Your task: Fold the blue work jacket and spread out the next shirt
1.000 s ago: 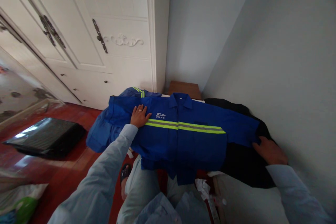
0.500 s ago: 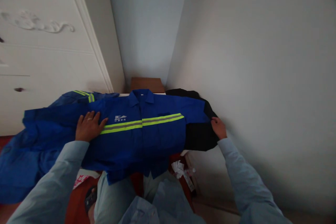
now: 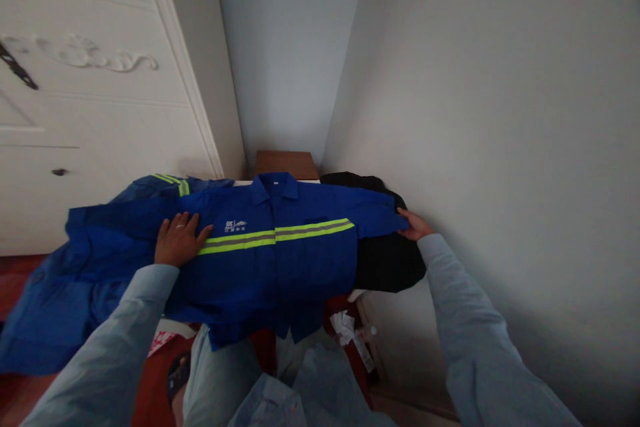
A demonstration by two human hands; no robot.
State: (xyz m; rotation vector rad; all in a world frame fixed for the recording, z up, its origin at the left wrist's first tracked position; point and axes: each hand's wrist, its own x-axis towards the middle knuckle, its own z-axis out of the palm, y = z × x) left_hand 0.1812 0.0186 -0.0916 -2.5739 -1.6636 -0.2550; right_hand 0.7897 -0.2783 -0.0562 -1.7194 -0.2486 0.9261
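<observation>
A blue work jacket [image 3: 240, 280] with a yellow-and-grey reflective stripe and a white chest logo lies spread front side up, its collar toward the far wall. My left hand [image 3: 181, 240] rests flat on it near the logo, fingers spread, a ring on one finger. At the right, my right hand [image 3: 414, 223] pinches the end of the jacket's sleeve, fingers closed on the cuff. Beneath that sleeve lies a black cloth item [image 3: 387, 263]. Another blue garment [image 3: 143, 188] with reflective stripes shows behind the jacket on the left.
A white cabinet [image 3: 115, 113] stands at the left and a grey wall [image 3: 475, 113] rises close on the right. At the back corner is a brown wooden box-like piece [image 3: 286, 163]. Crumpled white paper [image 3: 344, 327] lies below, over the red floor [image 3: 145, 380].
My right hand has gone from the black cloth's edge to the sleeve's end, and the sleeve now reaches further right. My left hand stays on the jacket. The view has shifted slightly.
</observation>
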